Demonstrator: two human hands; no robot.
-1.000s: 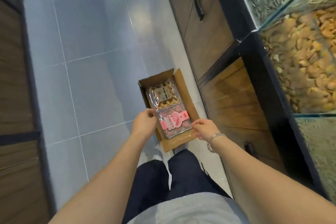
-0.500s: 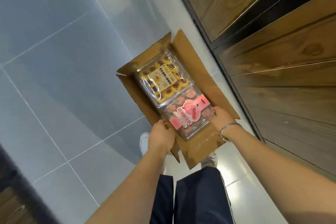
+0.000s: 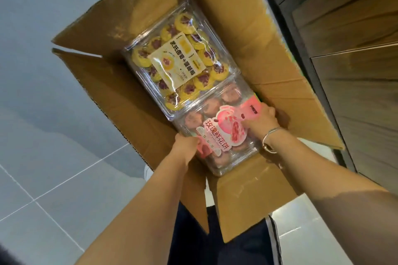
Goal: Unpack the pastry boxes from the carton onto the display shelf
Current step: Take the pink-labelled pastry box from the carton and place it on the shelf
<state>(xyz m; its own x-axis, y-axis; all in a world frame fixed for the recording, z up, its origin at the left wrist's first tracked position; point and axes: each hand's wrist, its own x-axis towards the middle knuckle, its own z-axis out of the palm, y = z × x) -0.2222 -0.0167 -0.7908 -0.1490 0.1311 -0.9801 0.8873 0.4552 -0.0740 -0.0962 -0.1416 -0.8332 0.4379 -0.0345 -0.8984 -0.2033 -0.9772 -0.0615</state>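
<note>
Here our left hand (image 3: 187,148) and right hand (image 3: 261,119) clasp pink-label pastry box (image 3: 217,135) inside carton (image 3: 133,101), fingers curled round opposite edges; yellow-label box (image 3: 178,58) just beyond.

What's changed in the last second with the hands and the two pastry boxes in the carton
The view has dropped much closer to the carton. The left hand and right hand have slid from the carton's edges onto opposite sides of the pink-labelled pastry box, now gripped. The yellow pastry box stays beside it; both boxes still lie in the carton, not visibly lifted.
</note>
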